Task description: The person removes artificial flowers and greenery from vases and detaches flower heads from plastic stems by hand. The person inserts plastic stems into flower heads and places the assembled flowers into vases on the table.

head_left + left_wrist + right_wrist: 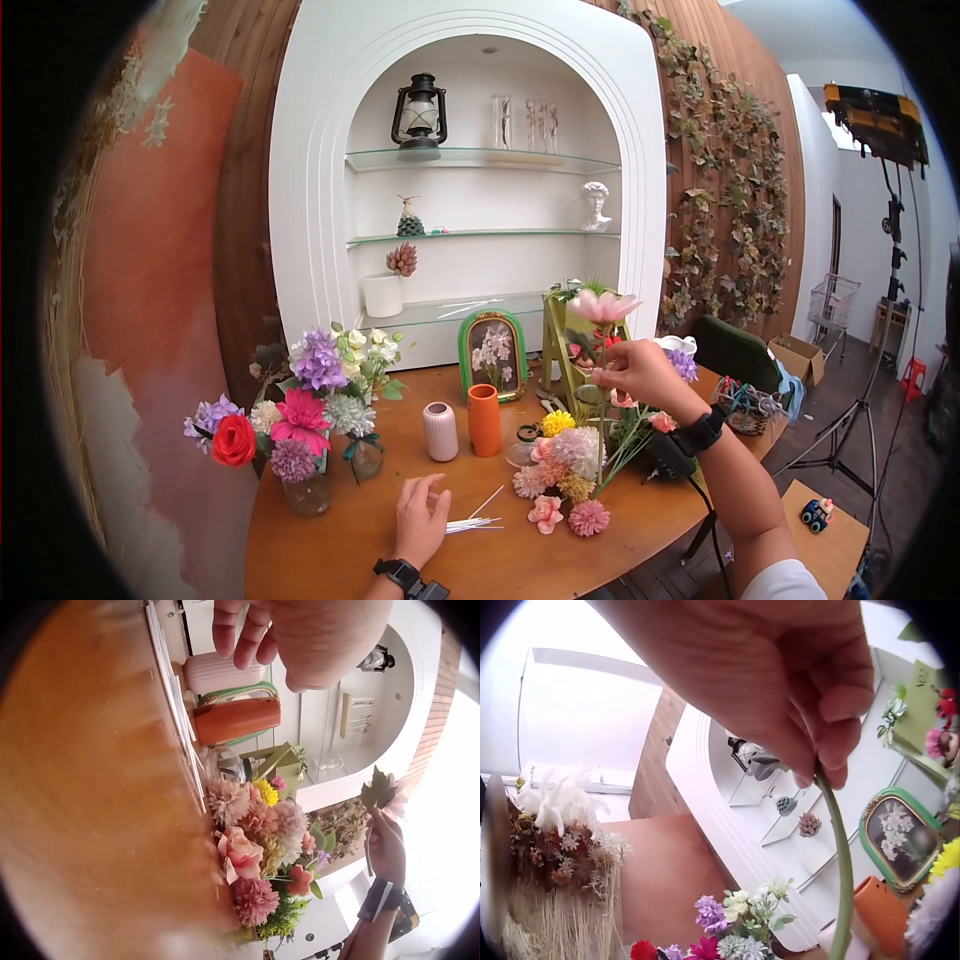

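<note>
My right hand (pixel 645 378) is raised above the loose flowers and pinches the green stem (pixel 840 870) of a pale pink flower (pixel 604 307), its bloom just above the fingers. In the left wrist view the same flower (pixel 396 799) shows dark green leaves under its petals. The left hand (pixel 420 520) hovers or rests low over the table with loosely bent fingers and nothing in them, beside thin white sticks (pixel 470 524). Beyond it stand a ribbed pink vase (pixel 440 432) and an orange vase (pixel 484 421).
Loose pink, yellow and white flowers (pixel 575 455) lie on the table (pixel 360 550) at centre right. Filled glass vases (pixel 308 494) stand at the left. Behind are a green-framed picture (pixel 492 355), a green wooden stand (pixel 556 345) and a white arched shelf (pixel 330 60).
</note>
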